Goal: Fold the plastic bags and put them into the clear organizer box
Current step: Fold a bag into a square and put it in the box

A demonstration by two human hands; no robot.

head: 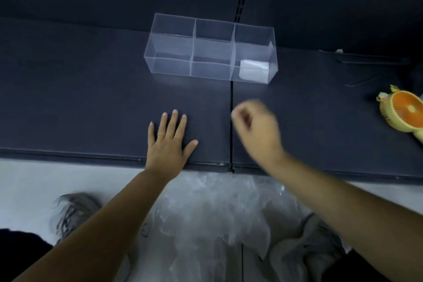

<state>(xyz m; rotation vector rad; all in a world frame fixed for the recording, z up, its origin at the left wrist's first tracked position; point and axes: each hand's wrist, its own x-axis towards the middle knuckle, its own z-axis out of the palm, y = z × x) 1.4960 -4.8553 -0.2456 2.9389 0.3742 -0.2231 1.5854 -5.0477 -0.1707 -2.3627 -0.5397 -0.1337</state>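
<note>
Left hand point(168, 142) braces flat, fingers spread, on dark counter point(91, 98); blurred right hand point(256, 130) grip indeterminate; crumpled clear plastic bags point(212, 208) await nearside.

Clear plastic on matt black

We see a glossy, transparent hard-plastic organizer box point(171, 66) on a smooth, matt dark table point(80, 103). The folded bag point(254, 71) inside looks like thin, milky film, the loose plastic bags point(212, 208) below are crinkled and shiny, and the fan point(389, 119) is smooth yellow plastic.
</note>
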